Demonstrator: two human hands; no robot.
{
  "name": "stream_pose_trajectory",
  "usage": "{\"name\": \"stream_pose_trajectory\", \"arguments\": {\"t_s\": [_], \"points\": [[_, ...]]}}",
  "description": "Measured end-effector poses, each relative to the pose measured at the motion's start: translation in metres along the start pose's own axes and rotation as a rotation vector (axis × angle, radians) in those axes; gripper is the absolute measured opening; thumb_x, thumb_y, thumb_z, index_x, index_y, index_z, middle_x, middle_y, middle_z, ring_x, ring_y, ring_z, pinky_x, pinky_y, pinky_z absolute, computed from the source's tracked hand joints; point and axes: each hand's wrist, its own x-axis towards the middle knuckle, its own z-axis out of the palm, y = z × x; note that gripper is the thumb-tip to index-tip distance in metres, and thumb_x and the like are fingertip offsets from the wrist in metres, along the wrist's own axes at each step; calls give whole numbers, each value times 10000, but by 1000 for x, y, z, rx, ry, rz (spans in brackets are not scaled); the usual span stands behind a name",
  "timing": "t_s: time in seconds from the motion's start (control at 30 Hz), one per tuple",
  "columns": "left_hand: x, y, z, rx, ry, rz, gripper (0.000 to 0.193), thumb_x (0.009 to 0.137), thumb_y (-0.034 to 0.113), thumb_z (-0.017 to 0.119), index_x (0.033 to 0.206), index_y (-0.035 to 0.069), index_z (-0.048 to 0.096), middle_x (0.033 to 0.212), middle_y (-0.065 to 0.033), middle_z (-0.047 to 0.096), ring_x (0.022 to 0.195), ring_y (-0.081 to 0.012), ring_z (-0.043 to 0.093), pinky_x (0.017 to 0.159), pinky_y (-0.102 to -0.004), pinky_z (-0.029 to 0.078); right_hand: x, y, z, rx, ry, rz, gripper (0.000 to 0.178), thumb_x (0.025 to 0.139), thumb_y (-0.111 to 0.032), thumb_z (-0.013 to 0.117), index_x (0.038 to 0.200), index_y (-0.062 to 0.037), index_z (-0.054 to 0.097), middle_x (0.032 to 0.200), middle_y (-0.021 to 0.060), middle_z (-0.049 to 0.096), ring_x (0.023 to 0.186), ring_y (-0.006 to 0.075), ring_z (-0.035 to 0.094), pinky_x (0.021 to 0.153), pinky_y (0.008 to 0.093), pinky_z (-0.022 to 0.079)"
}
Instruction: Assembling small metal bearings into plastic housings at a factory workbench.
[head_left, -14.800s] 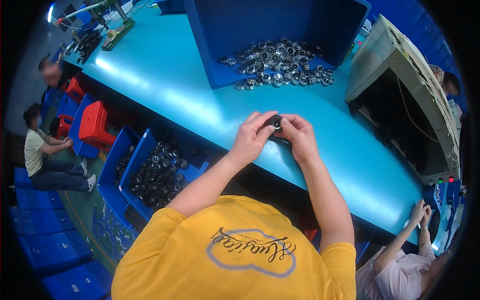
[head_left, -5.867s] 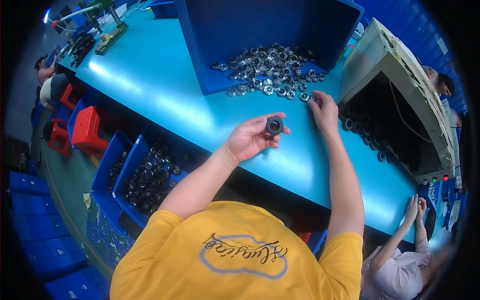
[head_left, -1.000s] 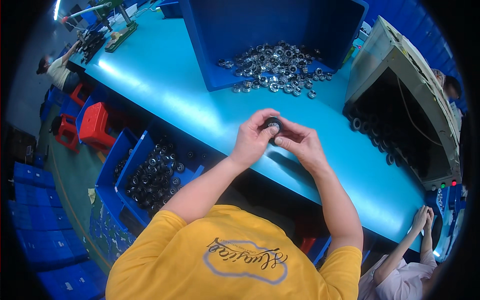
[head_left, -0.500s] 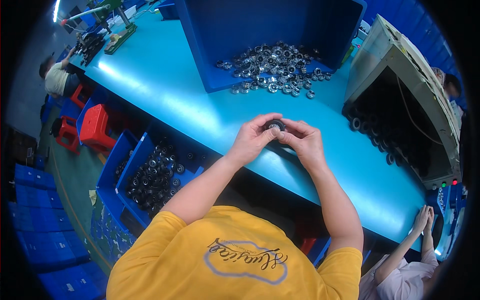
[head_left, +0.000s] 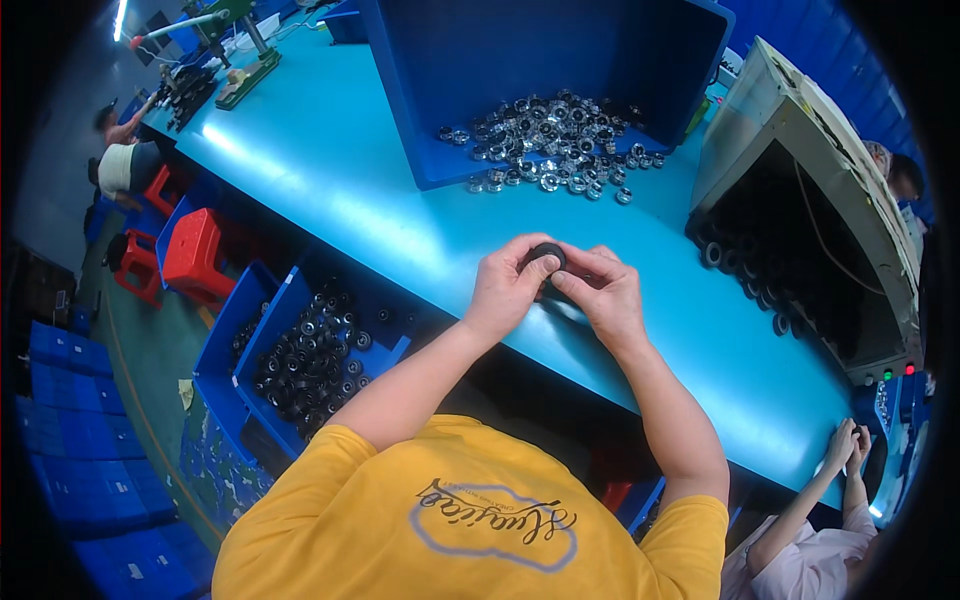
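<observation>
Above the near edge of the turquoise table, a small black ring-shaped wheel (head_left: pixel 547 255) is pinched between both my hands. My left hand (head_left: pixel 505 285) grips its left side, the thumb pressed across its face. On the other side my right hand (head_left: pixel 605 295) has its thumb and fingers closed on the rim. The thumbs hide part of the wheel's centre. Beyond my hands lies a heap of small clear and silvery wheel hubs (head_left: pixel 550 135), spilling from a blue bin (head_left: pixel 420 100) tipped on its side.
At right, black rings (head_left: pixel 745 265) lie by a beige machine's (head_left: pixel 760 110) dark opening. Below the table's left edge, a blue bin (head_left: pixel 240 385) holds finished-looking black wheels (head_left: pixel 310 350). A green press (head_left: pixel 250 80), red stools (head_left: pixel 195 255) and a co-worker's hands (head_left: pixel 850 445) are also around.
The wheel has tilted in my fingers, and its pale centre shows less now. My right thumb has shifted slightly lower. At far left, a person has bent over.
</observation>
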Motion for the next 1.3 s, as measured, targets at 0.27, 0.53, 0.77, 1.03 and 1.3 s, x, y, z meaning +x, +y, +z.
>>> {"name": "stream_pose_trajectory", "arguments": {"t_s": [0.27,0.53,0.77,1.03,1.3], "points": [[1,4,-1,-94,-159,81,586,955,-25,658,1501,55,462,1200,-86,678,1081,-156,664,929,-313,564,11,4,-12,297,-92,187,443,901,-115,788,1306,16,668,1079,104,726,958,158,690,831,292,589],[-6,13,10,185,-100,185,486,890,-53,705,1359,42,618,1141,-76,695,1027,-157,689,903,-314,579,10,12,-12,271,-27,207,277,894,-99,796,1130,10,703,1005,94,736,875,142,696,755,280,573],[-9,17,10,512,-41,302,453,858,-49,729,1295,59,670,1136,-65,701,991,-140,686,864,-292,574,7,8,-10,179,-15,130,247,913,-101,773,1122,9,699,1002,93,739,899,156,703,802,296,582],[-2,14,4,-87,-132,58,441,886,-78,695,1305,10,590,1144,-43,677,1066,-124,658,952,-285,552,8,-8,-21,338,-166,218,392,982,-198,700,1297,30,654,1183,116,716,1040,177,684,916,323,565],[-3,12,4,-95,-114,47,487,874,-45,750,1324,18,574,1133,-52,681,1058,-129,662,935,-300,568,9,-5,-20,350,-185,219,418,937,-161,750,1294,34,651,1157,112,714,1036,177,682,913,321,562]]}}
